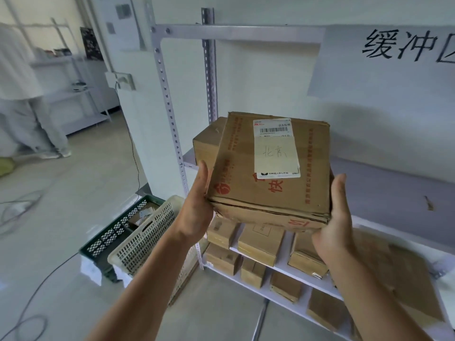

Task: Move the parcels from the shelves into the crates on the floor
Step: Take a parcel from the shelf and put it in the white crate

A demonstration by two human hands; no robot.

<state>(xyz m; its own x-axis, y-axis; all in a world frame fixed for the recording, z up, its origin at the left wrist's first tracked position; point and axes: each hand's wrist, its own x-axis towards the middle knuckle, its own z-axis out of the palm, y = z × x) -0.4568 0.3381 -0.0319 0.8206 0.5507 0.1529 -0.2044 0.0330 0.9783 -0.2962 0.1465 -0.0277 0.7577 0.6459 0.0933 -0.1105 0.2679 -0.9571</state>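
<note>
I hold a large brown cardboard parcel [270, 173] with a white shipping label and red print in front of the shelf, tilted toward me. My left hand [198, 205] grips its left side and my right hand [334, 222] cups its lower right corner. Behind it a second brown parcel [206, 141] rests on the grey upper shelf [384, 178]. Several smaller parcels [261, 244] line the white lower shelves. On the floor to the left stand a white crate [145, 239] and a dark green crate [110, 235] holding a parcel.
A perforated metal shelf upright [170, 112] stands left of the parcel. Cables [27, 313] trail across the grey floor at the left. A person [22, 99] stands far left near another shelving unit. A paper sign with black characters [403, 48] hangs on the wall.
</note>
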